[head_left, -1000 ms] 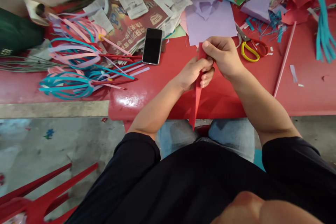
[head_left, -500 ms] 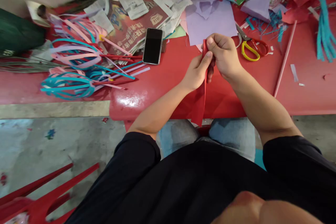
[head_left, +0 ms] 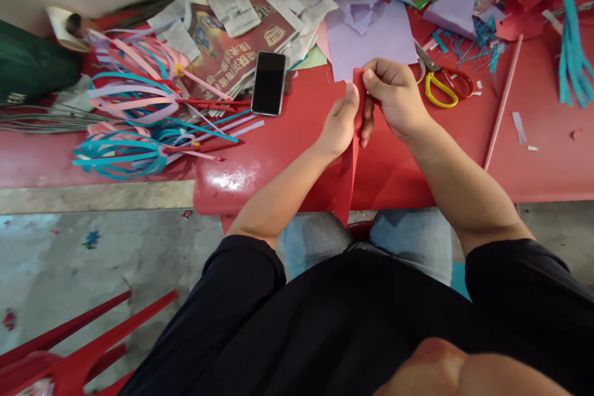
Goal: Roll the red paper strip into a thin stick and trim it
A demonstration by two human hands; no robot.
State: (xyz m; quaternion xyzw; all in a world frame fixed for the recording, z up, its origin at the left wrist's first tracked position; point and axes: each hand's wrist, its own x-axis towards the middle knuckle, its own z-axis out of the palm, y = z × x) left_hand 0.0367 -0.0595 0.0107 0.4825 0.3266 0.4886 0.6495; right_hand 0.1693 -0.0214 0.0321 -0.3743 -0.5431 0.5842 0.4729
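A long strip of red paper (head_left: 347, 180) hangs from between my hands, its lower end dangling past the table's front edge. My left hand (head_left: 342, 119) holds the strip from the left, thumb raised along it and fingers behind. Pinched at the strip's top end are the thumb and fingers of my right hand (head_left: 393, 94). Just right of that hand lie scissors (head_left: 440, 80) with one yellow and one red handle. Beyond both hands is a sheet of purple paper (head_left: 394, 37).
A phone (head_left: 269, 83) lies left of my hands on the red table (head_left: 288, 161). Paper-strip lantern shapes (head_left: 125, 151) and newspapers (head_left: 232, 62) cover the left side. A pink stick (head_left: 503, 102), paper scraps and a blue fringe (head_left: 570, 55) are to the right.
My left thumb has lifted and moved slightly left, away from the right thumb. The strip has turned to show more of its flat face, and its lower end has shifted slightly left.
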